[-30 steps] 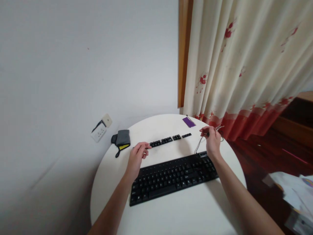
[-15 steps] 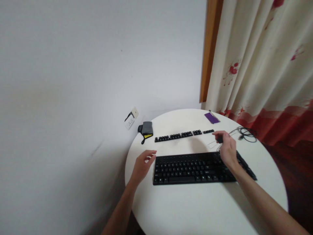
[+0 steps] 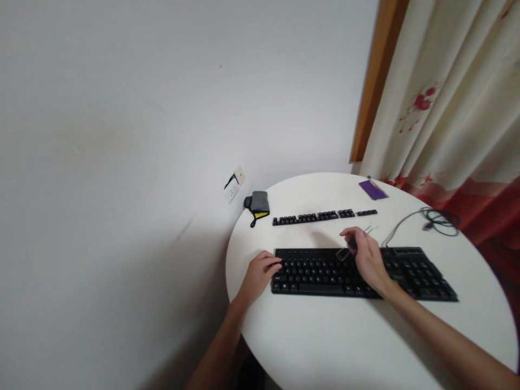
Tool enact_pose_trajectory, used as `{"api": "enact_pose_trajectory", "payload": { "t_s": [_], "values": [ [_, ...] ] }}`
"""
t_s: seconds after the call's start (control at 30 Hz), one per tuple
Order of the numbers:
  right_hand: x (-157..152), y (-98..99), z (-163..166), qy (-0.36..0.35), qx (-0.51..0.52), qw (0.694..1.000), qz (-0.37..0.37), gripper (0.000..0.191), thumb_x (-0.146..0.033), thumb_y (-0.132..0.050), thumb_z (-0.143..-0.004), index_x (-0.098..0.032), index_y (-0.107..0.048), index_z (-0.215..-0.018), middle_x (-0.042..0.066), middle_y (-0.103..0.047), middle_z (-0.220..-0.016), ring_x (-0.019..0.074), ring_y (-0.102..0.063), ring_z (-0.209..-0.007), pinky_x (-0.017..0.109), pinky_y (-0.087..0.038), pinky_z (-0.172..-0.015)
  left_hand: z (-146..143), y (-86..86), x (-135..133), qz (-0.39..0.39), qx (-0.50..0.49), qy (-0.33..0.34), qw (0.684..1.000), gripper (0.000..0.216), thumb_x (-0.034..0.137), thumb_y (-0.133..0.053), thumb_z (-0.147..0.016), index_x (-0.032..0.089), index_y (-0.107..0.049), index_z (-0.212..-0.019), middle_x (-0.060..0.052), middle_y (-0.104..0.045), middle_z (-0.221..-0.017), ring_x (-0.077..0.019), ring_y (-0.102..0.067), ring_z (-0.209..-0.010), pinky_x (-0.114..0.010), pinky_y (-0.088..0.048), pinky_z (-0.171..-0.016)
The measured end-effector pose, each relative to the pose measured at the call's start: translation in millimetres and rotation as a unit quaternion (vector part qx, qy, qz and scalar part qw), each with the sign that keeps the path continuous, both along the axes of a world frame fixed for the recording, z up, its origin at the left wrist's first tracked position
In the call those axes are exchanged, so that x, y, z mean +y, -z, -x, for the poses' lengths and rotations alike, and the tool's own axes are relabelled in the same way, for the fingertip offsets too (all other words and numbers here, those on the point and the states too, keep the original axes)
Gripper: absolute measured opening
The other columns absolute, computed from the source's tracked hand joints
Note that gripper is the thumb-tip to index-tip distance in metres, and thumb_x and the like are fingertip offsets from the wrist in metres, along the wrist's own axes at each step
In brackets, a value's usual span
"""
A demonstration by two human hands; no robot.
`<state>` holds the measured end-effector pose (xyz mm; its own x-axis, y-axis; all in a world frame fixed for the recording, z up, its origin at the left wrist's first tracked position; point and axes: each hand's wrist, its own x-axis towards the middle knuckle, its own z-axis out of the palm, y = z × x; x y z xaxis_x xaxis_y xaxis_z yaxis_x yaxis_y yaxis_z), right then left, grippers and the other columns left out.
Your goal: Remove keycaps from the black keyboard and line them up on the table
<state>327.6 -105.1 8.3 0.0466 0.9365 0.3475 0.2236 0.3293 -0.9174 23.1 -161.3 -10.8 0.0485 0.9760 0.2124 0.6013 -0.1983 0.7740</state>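
Observation:
A black full-size keyboard [image 3: 320, 288] lies on the white round table [image 3: 349, 336]. My left hand [image 3: 260, 273] is at its left end, the fingers curled onto that edge and touching the leftmost keys. Above the middle-right part of the keyboard, my right hand [image 3: 366, 261] is closed on a wire keycap puller [image 3: 353, 245] with a black grip. Thin wire ends stick out on both sides of the grip. The right hand covers some of the keys beneath it.
Behind the keyboard runs a row of loose black keycaps [image 3: 319, 217]. A grey pouch [image 3: 260, 202] with yellow trim stands near the wall socket [image 3: 231, 191]. At the back right are a purple packet [image 3: 373, 190] and a coiled cable [image 3: 442, 221].
My left hand has come down onto the keyboard's left end. My right hand, with the keycap puller, has moved left and nearer over the keys. The camera view has shifted.

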Motion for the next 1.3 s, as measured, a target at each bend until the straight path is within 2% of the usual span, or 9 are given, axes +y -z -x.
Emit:
{"api": "enact_pose_trajectory", "payload": {
  "t_s": [0.17, 0.27, 0.43, 0.7, 0.93, 1.17, 1.3],
  "values": [
    [-16.6, -4.5, 37.3, -0.096, -0.029, 0.994, 0.040, 0.044, -0.050, -0.031, -0.100, -0.022, -0.063, -0.090, 0.000, -0.052, -0.068, 0.0172, -0.051, -0.066, 0.027, -0.042, -0.059, -1.4, -1.3, -4.3, 0.005, -0.014, 0.010, 1.000, 0.016, 0.028, -0.064, -0.086, 0.023, -0.077, -0.095, -0.007, -0.068, -0.094, -0.0204, -0.062, -0.088, -0.032, -0.048, -0.081],
    [-19.0, -9.9, 60.9, -0.144, -0.015, 0.987, 0.071, 0.039, -0.049, -0.038, -0.098, -0.020, -0.063, -0.086, -0.001, -0.053, -0.066, 0.0152, -0.053, -0.063, 0.024, -0.042, -0.056, 1.1, 2.2, -6.9, -0.003, -0.031, 0.014, 0.999, 0.019, 0.025, -0.059, -0.089, 0.022, -0.076, -0.097, -0.007, -0.068, -0.094, -0.0199, -0.062, -0.089, -0.032, -0.049, -0.081],
    [-18.4, -9.7, 97.9, -0.229, 0.010, 0.963, 0.144, 0.027, -0.042, -0.053, -0.090, -0.017, -0.061, -0.085, -0.003, -0.057, -0.057, 0.0116, -0.052, -0.045, 0.022, -0.039, -0.045, 5.2, 11.1, -9.2, -0.015, -0.066, 0.011, 0.998, 0.021, 0.024, -0.057, -0.091, 0.020, -0.075, -0.100, -0.008, -0.069, -0.095, -0.0202, -0.062, -0.090, -0.032, -0.050, -0.081],
    [-20.8, 3.3, 118.1, -0.190, -0.029, 0.968, 0.160, 0.014, -0.029, -0.054, -0.085, -0.017, -0.060, -0.080, 0.000, -0.065, -0.061, 0.0134, -0.060, -0.047, 0.022, -0.045, -0.048, 8.9, 16.7, -11.0, -0.007, -0.106, 0.015, 0.994, 0.023, 0.022, -0.055, -0.093, 0.020, -0.074, -0.104, -0.008, -0.069, -0.096, -0.0188, -0.063, -0.089, -0.029, -0.050, -0.077],
    [-32.7, 2.8, 128.7, -0.123, -0.089, 0.979, 0.135, 0.014, -0.025, -0.052, -0.084, -0.017, -0.060, -0.076, 0.000, -0.063, -0.053, 0.0152, -0.061, -0.045, 0.023, -0.045, -0.048, 9.1, 17.5, -11.9, -0.011, -0.126, 0.017, 0.992, 0.022, 0.022, -0.055, -0.093, 0.019, -0.074, -0.103, -0.009, -0.068, -0.100, -0.0188, -0.063, -0.093, -0.030, -0.051, -0.082],
    [-36.5, 9.3, 135.6, -0.128, -0.093, 0.978, 0.139, 0.015, -0.027, -0.051, -0.086, -0.018, -0.059, -0.079, 0.001, -0.063, -0.054, 0.0154, -0.061, -0.045, 0.022, -0.043, -0.046, 8.2, 19.2, -13.1, -0.009, -0.137, 0.014, 0.990, 0.023, 0.020, -0.053, -0.093, 0.019, -0.073, -0.104, -0.009, -0.067, -0.103, -0.0187, -0.063, -0.095, -0.030, -0.052, -0.081],
    [-35.7, 3.1, 143.4, -0.136, -0.153, 0.973, 0.102, 0.013, -0.021, -0.050, -0.085, -0.018, -0.059, -0.076, 0.000, -0.063, -0.055, 0.0143, -0.061, -0.047, 0.021, -0.040, -0.049, 6.6, 19.8, -15.3, -0.011, -0.156, 0.008, 0.988, 0.027, 0.015, -0.048, -0.093, 0.018, -0.072, -0.104, -0.009, -0.066, -0.102, -0.0166, -0.064, -0.086, -0.029, -0.053, -0.078]
  ]
}}
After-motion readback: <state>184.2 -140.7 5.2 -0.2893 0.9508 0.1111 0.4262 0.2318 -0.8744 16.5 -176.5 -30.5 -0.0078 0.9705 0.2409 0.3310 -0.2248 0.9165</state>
